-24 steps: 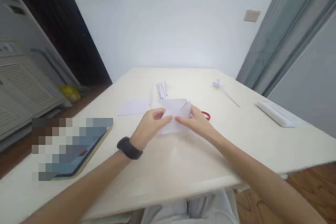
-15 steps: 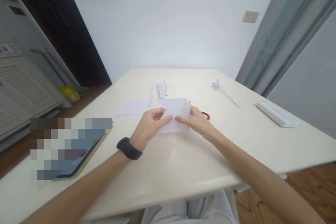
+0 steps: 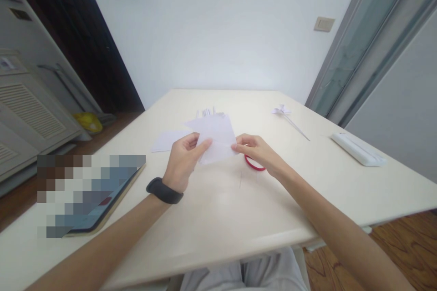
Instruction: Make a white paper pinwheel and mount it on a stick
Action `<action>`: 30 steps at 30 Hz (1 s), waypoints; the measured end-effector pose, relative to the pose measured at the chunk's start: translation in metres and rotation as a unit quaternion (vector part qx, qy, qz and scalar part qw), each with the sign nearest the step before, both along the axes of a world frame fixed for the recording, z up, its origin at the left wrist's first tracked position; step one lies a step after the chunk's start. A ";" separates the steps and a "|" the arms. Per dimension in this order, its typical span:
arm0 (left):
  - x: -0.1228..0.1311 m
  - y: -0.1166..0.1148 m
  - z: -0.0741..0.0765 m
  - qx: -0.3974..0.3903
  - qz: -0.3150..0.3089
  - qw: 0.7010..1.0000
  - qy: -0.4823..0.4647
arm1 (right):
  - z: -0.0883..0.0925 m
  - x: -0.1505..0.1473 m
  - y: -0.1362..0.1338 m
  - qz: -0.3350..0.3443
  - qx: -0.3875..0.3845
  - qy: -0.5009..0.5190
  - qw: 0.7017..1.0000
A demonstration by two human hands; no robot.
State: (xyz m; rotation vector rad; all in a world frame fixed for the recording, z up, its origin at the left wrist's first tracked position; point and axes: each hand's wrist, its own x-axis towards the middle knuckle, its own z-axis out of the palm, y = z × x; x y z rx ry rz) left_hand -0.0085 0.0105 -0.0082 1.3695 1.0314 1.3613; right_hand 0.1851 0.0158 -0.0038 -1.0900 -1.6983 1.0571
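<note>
A white sheet of paper point(image 3: 218, 134) is held up above the table, tilted, with slits reaching in from its edges. My left hand point(image 3: 182, 157) pinches its left side, thumb on the near face and fingers behind. At the lower right corner, my right hand point(image 3: 256, 150) grips the paper between thumb and fingertips. Partly under my right hand lies a red ring-shaped handle point(image 3: 254, 163); the rest of that tool is hidden. Another white sheet point(image 3: 165, 140) rests flat beyond my left hand.
Behind the paper lie several rolled paper sticks point(image 3: 206, 112), partly covered. A paper pinwheel point(image 3: 282, 110) on a stick is at the back right. A long white case point(image 3: 358, 149) lies near the right edge, and a tablet point(image 3: 102, 218), partly blurred out, at the left.
The paper has been raised and turned, and my hands have moved farther apart. My right hand has shifted to its lower corner. More of the red handle shows.
</note>
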 end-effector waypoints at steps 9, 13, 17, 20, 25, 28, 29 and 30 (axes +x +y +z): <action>0.001 -0.001 0.001 0.012 0.025 1.000 -0.014 | -0.002 -0.001 0.001 -0.013 0.009 -0.015 1.000; 0.002 -0.002 0.001 0.011 0.021 1.000 -0.013 | -0.002 -0.003 0.001 -0.023 0.004 -0.019 1.000; 0.003 -0.001 0.001 0.010 0.023 1.000 -0.009 | -0.003 -0.004 0.001 -0.029 -0.003 -0.019 0.999; 0.004 -0.001 0.001 0.008 0.027 1.000 -0.005 | -0.004 -0.004 0.000 -0.028 -0.003 -0.017 0.999; 0.004 -0.003 0.003 0.005 0.026 1.000 0.006 | -0.006 -0.004 0.000 -0.028 0.006 -0.010 1.000; 0.004 -0.004 0.003 0.001 0.025 1.000 0.013 | -0.007 -0.004 0.001 -0.033 0.016 -0.006 0.999; 0.004 -0.004 0.003 0.000 0.025 1.000 0.014 | -0.007 -0.005 0.002 -0.034 0.018 -0.005 0.999; 0.004 -0.004 0.003 -0.001 0.024 1.000 0.015 | -0.007 -0.005 0.002 -0.036 0.019 -0.004 0.999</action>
